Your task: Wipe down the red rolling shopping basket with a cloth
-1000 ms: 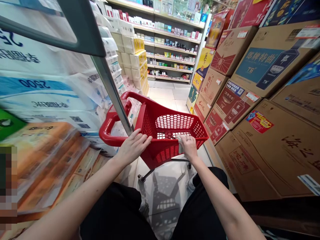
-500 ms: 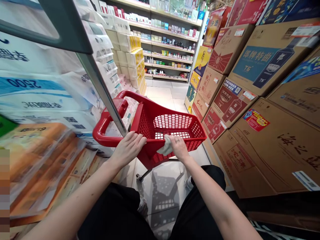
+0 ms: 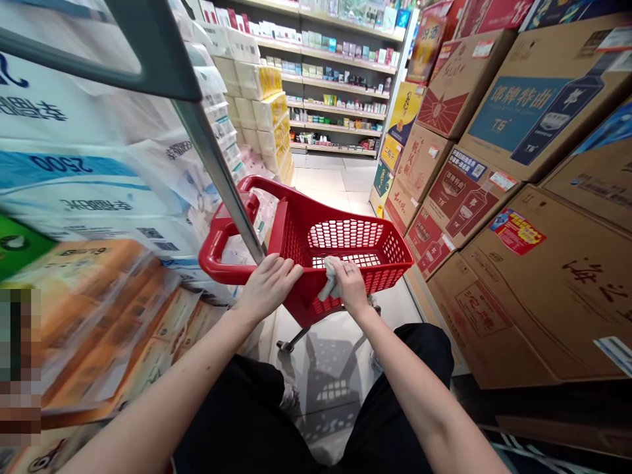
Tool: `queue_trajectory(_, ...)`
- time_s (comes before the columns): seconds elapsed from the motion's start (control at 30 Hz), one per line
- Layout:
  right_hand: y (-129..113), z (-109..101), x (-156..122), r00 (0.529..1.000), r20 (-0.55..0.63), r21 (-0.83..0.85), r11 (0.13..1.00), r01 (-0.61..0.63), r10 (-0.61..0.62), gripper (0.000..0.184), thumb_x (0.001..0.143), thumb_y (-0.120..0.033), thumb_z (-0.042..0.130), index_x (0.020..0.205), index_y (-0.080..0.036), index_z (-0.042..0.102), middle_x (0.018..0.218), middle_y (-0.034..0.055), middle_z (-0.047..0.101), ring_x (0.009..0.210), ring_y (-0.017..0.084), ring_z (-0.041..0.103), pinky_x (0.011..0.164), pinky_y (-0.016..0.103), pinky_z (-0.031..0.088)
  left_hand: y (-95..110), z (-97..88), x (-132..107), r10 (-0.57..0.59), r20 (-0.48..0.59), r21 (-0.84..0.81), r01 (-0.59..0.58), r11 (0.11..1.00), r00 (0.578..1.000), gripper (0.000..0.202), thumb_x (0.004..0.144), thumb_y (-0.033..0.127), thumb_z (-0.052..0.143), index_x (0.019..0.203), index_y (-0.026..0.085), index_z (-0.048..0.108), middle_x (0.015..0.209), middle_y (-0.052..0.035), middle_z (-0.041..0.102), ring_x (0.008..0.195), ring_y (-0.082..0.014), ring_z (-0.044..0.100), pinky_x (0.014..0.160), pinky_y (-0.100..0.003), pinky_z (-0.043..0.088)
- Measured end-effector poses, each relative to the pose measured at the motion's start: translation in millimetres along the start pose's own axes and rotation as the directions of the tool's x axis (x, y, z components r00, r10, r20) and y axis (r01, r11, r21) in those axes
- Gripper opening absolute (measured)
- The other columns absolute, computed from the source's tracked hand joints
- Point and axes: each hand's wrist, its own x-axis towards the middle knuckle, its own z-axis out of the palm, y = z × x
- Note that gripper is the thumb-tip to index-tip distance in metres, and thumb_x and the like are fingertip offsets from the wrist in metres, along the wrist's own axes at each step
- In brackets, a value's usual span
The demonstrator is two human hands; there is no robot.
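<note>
A red plastic shopping cart (image 3: 380, 245) on wheels stands in the aisle just ahead of me. My left hand (image 3: 269, 284) lies on the near left corner of its rim, fingers curled over the edge next to the red handle (image 3: 216, 245). My right hand (image 3: 348, 284) presses a crumpled white cloth (image 3: 328, 283) against the near rim of the basket, fingers closed round it. The basket looks empty inside.
Stacked packs of paper goods (image 3: 83, 197) and a slanted metal shelf post (image 3: 217, 178) crowd the left. Cardboard cartons (image 3: 518, 217) are piled high on the right. A tiled aisle (image 3: 330, 181) runs ahead to shelves of small goods (image 3: 340, 85).
My right hand has slid the cloth leftwards along the cart's near rim. The left hand has stayed on the corner, and the view has shifted a little.
</note>
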Motion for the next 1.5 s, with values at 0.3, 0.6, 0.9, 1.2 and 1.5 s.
queue_trajectory(0.3,-7,1,-67,0.903,-0.228,0.298,0.909,-0.292,0.365,0.039,0.093,-0.026,0.043,0.130,-0.018,0.047,0.117,0.0116,0.061,0.107,0.019,0.057,0.092,0.036,0.048,5,7.0,5,-0.031,-0.033,-0.047,0.030,0.998,0.999,0.021,0.085,0.006,0.039,0.087,0.019,0.056,0.077,-0.0041,0.053,0.076,-0.0169,0.052,0.095,-0.036,0.040)
queue_trajectory(0.6,-31,40,-48,0.974,-0.015,0.036,0.973,-0.226,0.227,0.019,0.091,-0.024,0.049,0.095,-0.022,0.067,0.103,0.0088,0.056,0.094,0.018,0.053,0.083,0.029,0.048,17,7.8,15,-0.038,-0.021,-0.125,0.035,0.992,0.999,0.021,0.087,0.008,0.037,0.087,0.019,0.055,0.077,-0.0039,0.054,0.077,-0.0168,0.053,0.097,-0.036,0.039)
queue_trajectory(0.9,41,2,-51,0.928,-0.096,-0.067,0.928,-0.367,0.360,0.029,0.093,-0.023,0.040,0.109,-0.019,0.064,0.100,0.0101,0.052,0.090,0.018,0.054,0.080,0.028,0.047,13,16.3,11,0.042,-0.032,-0.048,-0.043,0.998,0.999,0.023,0.088,0.024,0.046,0.108,0.017,0.054,0.095,-0.0085,0.059,0.088,-0.0205,0.056,0.101,-0.039,0.036)
queue_trajectory(1.2,15,13,-40,0.893,-0.020,0.006,0.893,-0.450,0.450,0.027,0.087,-0.018,0.043,0.107,-0.017,0.061,0.098,0.0103,0.053,0.083,0.019,0.057,0.077,0.029,0.047,22,19.4,23,0.005,-0.074,-0.113,-0.013,0.994,0.997,0.021,0.086,0.014,0.040,0.101,0.017,0.055,0.085,-0.0070,0.057,0.083,-0.0199,0.056,0.099,-0.040,0.037)
queue_trajectory(1.5,-21,-25,-19,0.929,-0.200,0.175,0.944,-0.280,0.312,0.034,0.095,-0.027,0.038,0.124,-0.018,0.054,0.114,0.0133,0.054,0.107,0.020,0.053,0.092,0.034,0.044,27,17.2,27,0.008,-0.041,-0.041,-0.009,0.999,0.999,0.022,0.085,0.016,0.041,0.101,0.012,0.057,0.086,-0.0103,0.059,0.084,-0.0223,0.057,0.101,-0.043,0.037)
